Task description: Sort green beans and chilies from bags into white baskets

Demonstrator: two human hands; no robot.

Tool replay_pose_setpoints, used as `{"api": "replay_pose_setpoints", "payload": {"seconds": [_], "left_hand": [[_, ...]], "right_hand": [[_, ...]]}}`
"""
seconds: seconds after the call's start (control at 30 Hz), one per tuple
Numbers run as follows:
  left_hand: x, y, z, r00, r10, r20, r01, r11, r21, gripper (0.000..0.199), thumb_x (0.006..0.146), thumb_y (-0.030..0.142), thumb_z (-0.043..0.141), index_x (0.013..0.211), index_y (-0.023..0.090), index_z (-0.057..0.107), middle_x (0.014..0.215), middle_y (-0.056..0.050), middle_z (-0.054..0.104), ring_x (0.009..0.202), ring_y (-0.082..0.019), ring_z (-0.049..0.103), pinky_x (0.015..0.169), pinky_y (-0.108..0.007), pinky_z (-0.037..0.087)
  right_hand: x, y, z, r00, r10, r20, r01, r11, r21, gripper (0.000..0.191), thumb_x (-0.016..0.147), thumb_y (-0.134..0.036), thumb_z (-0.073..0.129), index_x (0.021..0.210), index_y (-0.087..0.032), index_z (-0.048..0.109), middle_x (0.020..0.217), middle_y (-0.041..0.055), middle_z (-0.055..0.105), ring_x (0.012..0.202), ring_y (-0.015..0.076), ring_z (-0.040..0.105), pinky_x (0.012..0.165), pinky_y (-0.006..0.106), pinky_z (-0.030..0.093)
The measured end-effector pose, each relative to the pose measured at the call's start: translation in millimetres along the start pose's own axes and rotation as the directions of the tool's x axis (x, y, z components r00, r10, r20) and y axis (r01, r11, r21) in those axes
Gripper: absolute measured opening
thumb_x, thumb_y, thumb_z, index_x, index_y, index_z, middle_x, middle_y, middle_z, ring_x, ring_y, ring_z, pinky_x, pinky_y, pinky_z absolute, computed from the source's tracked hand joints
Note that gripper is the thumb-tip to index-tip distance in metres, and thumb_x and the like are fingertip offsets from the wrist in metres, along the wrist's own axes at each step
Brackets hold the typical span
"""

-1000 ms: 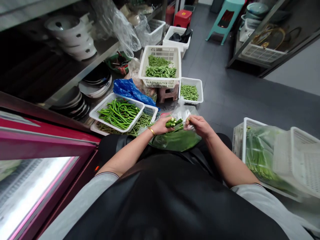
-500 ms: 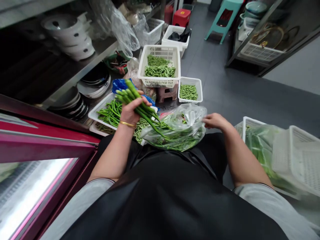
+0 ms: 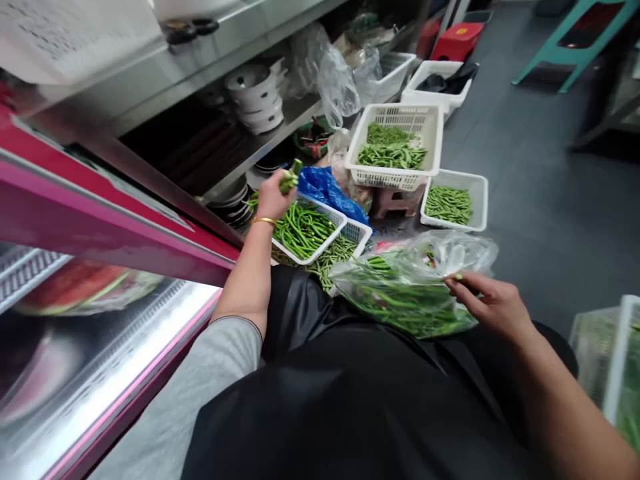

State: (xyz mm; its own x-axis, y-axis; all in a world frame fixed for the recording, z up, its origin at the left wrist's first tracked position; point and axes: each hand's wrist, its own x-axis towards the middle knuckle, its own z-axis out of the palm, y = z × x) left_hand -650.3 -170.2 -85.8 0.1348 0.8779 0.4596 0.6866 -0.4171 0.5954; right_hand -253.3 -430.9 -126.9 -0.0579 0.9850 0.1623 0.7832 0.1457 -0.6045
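Observation:
My left hand is closed around a bunch of long green beans, whose ends stick out past the thumb. It is above a white basket of long green beans, beside the fridge. On my lap lies a clear plastic bag with more long beans inside. At the bag's right side, my right hand pinches a small green bean piece between thumb and finger. Under the first basket, a second white basket carries paler beans.
A white basket of greens stands on a low stool, next to a smaller basket of cut beans. Left are a lit fridge and a steel shelf with bowls. Another basket is at right.
The view has swung left. My left hand has moved from over the bag towards the fridge, turning the bunch. My right hand has come to the bag's near right side, now with a green piece visible.

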Motion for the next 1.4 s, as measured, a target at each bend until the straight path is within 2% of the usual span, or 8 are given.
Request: {"api": "replay_pose_setpoints", "payload": {"seconds": [0.13,0.37,0.57,0.73,0.9,1.13,1.3,1.4], "left_hand": [[-4,-30,34.7,0.877,0.002,0.481,-0.218,0.893,0.394,0.026,0.072,0.007,0.059,0.095,0.016,0.065,0.096,-0.008,0.069,0.1,-0.024,0.06,0.091,-0.037,0.043],[-47,-73,94.9,0.447,-0.287,0.847,-0.453,0.744,0.491,0.065,0.063,0.012,0.068,0.127,0.01,0.054,0.129,-0.022,0.058,0.125,-0.032,0.044,0.105,-0.049,0.03],[-51,-22,95.5,0.718,0.093,0.69,-0.376,0.886,0.272,0.045,0.083,0.021,0.052,0.127,0.013,0.057,0.126,-0.017,0.061,0.12,-0.028,0.052,0.104,-0.043,0.036],[-106,86,149.2,0.575,0.533,0.621,-0.531,0.82,-0.212,0.061,0.082,0.029,0.061,0.14,0.018,0.047,0.141,-0.015,0.051,0.128,-0.027,0.048,0.106,-0.04,0.039],[-125,133,216.3,0.473,0.459,0.752,-0.52,0.835,-0.183,0.043,0.082,0.022,0.061,0.125,0.018,0.063,0.121,-0.016,0.064,0.113,-0.029,0.058,0.096,-0.043,0.045],[-95,149,220.4,0.662,0.374,0.649,-0.168,0.919,-0.357,0.013,0.081,0.023,0.057,0.079,0.016,0.068,0.083,-0.004,0.069,0.081,-0.017,0.061,0.078,-0.028,0.046],[-83,152,202.2,0.653,0.219,0.725,0.119,0.916,-0.384,0.021,0.088,0.03,0.04,0.081,0.016,0.055,0.065,-0.001,0.061,0.057,-0.013,0.055,0.058,-0.025,0.043],[-77,154,187.2,0.649,0.219,0.728,-0.022,0.963,-0.27,0.026,0.088,0.041,0.046,0.087,0.016,0.056,0.069,-0.002,0.062,0.065,-0.018,0.06,0.063,-0.027,0.044]], "right_hand": [[0,9,15,0.999,-0.043,0.014,0.043,0.999,0.011,0.034,0.087,-0.055,0.048,0.082,-0.029,0.069,0.077,0.0064,0.073,0.062,0.0233,0.067,0.061,0.035,0.053],[0,-7,6,0.986,0.065,0.153,-0.053,0.996,-0.076,0.032,0.087,-0.042,0.05,0.105,-0.024,0.069,0.09,0.0079,0.074,0.076,0.0219,0.07,0.07,0.032,0.054],[13,-19,9,0.991,0.075,0.114,-0.076,0.997,0.003,0.036,0.093,-0.031,0.044,0.125,-0.019,0.055,0.092,0.0065,0.071,0.077,0.017,0.066,0.075,0.03,0.052],[38,-17,52,0.825,0.167,0.541,0.106,0.893,-0.437,0.024,0.092,-0.026,0.05,0.106,-0.012,0.065,0.107,0.0182,0.067,0.094,0.0252,0.066,0.08,0.033,0.05],[-2,-14,53,0.68,0.262,0.685,0.147,0.866,-0.477,0.027,0.095,-0.032,0.049,0.106,-0.013,0.066,0.094,0.0158,0.071,0.087,0.0267,0.069,0.074,0.032,0.05],[-11,-2,26,0.966,0.227,0.127,-0.175,0.927,-0.332,0.031,0.098,-0.029,0.039,0.114,-0.018,0.063,0.118,0.0127,0.063,0.098,0.0202,0.065,0.083,0.029,0.049],[32,12,39,0.865,0.479,0.151,-0.348,0.788,-0.507,0.062,0.092,-0.038,0.049,0.147,-0.015,0.033,0.127,0.0206,0.059,0.103,0.0309,0.064,0.083,0.038,0.049],[36,16,34,0.791,0.604,0.095,-0.484,0.714,-0.506,0.05,0.092,-0.024,0.041,0.141,-0.013,0.041,0.107,0.0182,0.069,0.099,0.0311,0.066,0.082,0.038,0.047]]}}
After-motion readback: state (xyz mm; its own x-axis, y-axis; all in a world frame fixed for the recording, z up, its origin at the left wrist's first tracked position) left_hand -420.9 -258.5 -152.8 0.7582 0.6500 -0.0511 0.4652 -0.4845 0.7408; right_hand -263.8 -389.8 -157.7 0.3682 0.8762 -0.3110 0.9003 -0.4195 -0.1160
